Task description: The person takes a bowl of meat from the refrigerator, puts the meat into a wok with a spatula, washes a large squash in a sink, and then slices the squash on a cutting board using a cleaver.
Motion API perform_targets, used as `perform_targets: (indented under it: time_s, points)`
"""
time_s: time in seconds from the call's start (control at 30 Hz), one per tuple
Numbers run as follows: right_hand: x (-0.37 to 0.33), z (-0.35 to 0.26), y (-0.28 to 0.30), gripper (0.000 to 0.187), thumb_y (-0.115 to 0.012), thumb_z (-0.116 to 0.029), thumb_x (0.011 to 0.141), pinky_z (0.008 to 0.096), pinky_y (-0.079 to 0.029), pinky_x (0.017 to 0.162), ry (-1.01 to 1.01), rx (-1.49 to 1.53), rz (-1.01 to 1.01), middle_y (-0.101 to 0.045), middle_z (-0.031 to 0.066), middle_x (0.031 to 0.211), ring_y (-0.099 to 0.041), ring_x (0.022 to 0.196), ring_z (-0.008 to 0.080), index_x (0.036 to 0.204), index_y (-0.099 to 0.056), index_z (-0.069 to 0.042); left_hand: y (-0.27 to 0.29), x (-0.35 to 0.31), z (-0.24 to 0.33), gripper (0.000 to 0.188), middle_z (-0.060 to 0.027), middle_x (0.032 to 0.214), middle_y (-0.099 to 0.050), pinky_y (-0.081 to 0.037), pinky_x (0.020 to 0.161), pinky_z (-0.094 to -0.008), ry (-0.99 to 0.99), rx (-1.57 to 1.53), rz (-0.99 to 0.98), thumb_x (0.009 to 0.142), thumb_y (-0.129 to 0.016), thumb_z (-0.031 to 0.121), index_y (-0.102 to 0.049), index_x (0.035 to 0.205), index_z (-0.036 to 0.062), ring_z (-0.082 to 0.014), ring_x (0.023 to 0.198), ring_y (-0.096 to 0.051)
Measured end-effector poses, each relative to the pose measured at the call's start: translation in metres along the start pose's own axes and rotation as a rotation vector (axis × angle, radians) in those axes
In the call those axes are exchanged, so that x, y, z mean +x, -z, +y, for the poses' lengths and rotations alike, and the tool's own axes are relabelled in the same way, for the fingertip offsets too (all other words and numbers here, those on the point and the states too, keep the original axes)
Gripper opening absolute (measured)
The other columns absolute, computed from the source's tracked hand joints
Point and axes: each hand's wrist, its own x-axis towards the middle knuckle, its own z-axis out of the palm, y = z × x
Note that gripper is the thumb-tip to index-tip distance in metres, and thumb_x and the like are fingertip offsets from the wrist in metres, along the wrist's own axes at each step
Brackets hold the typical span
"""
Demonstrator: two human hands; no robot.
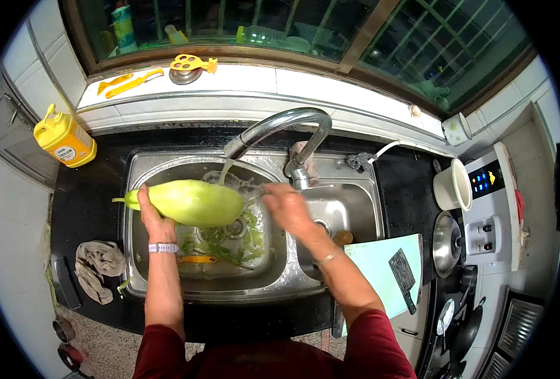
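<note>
My left hand (155,218) grips a large pale green gourd (195,202), its skin apparently peeled, near the stem end. The gourd lies sideways above the left sink basin (274,252). Beside its right end, water runs from the curved chrome faucet (305,117) and splashes. To the right of that stream is my right hand (287,207), apart from the gourd; its fingers are blurred by motion, so their grip is unclear. Below the gourd, green peelings (232,243) cover part of the basin floor around the drain. An orange-handled tool (198,259) lies among them, partly hidden by my left wrist.
Right of the smaller basin (356,208), a black cleaver (402,278) rests on a pale green cutting board (375,265). A crumpled cloth (99,268) and a yellow jug (65,139) stand left. Farther right are a white pot (452,186) and a metal lid (445,243).
</note>
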Motion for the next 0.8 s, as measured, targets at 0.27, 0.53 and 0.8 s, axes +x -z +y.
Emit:
perform_targets:
  time_s: [0.27, 0.53, 0.8]
  points:
    - [-0.014, 0.103, 0.065, 0.034, -0.065, -0.031, 0.089, 0.0407, -0.049, 0.061, -0.447, -0.111, 0.388, -0.064, 0.019, 0.064, -0.063, 0.06, 0.0312, 0.076, -0.066, 0.002, 0.02, 0.007, -0.004, 0.055, -0.0093, 0.113, -0.062, -0.053, 0.087, -0.0443, -0.015, 0.079, -0.057, 0.083, -0.073, 0.044, -0.056, 0.122, 0.0086, -0.0256, 0.098, -0.063]
    - [0.007, 0.081, 0.068, 0.015, -0.062, -0.015, 0.086, 0.0491, -0.052, 0.08, -0.529, -0.087, 0.224, -0.067, 0.0272, 0.088, -0.066, 0.09, 0.0433, 0.089, -0.068, -0.001, 0.006, -0.015, 0.013, 0.039, -0.0051, 0.098, -0.062, -0.053, 0.078, -0.0373, -0.058, 0.349, -0.276, 0.089, -0.07, 0.036, -0.057, 0.113, 0.0077, -0.0196, 0.089, -0.062]
    - [-0.182, 0.029, 0.143, 0.027, -0.06, -0.01, 0.09, 0.0457, -0.052, 0.079, -0.407, -0.219, 0.063, -0.068, 0.0224, 0.099, -0.066, 0.089, 0.0396, 0.116, -0.063, -0.003, -0.029, -0.1, 0.035, 0.022, -0.0023, 0.081, -0.057, -0.047, 0.065, -0.0287, -0.399, 1.12, -0.762, 0.082, -0.07, 0.015, -0.058, 0.096, 0.0028, -0.0135, 0.072, -0.054]
